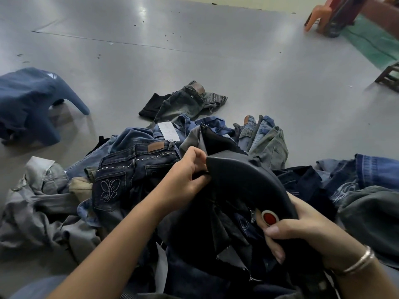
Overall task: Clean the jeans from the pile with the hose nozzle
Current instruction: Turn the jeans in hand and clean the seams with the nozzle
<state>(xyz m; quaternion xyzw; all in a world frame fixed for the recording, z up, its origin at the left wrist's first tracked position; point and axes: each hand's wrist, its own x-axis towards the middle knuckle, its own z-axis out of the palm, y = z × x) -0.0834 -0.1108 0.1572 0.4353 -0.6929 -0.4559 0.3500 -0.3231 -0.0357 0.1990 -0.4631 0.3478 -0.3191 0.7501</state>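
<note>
Looks to me like a garment workshop / denim finishing floor, not a home. I see a big heap of jeans [151,169] dumped straight on a smooth grey floor [194,50], lots of washes mixed, w/ a white paper tag [168,131] on one pair and a leather waist patch [155,146] on another. One more pair [185,100] lies apart from the heap. Bits of thread or lint are scattered over the floor. Plastic stools around: a blue one [32,100] at left, an orange one [317,17] far right by a green floor strip [371,44]. Wide open space, no household furniture-type stuff I can make out.
</note>
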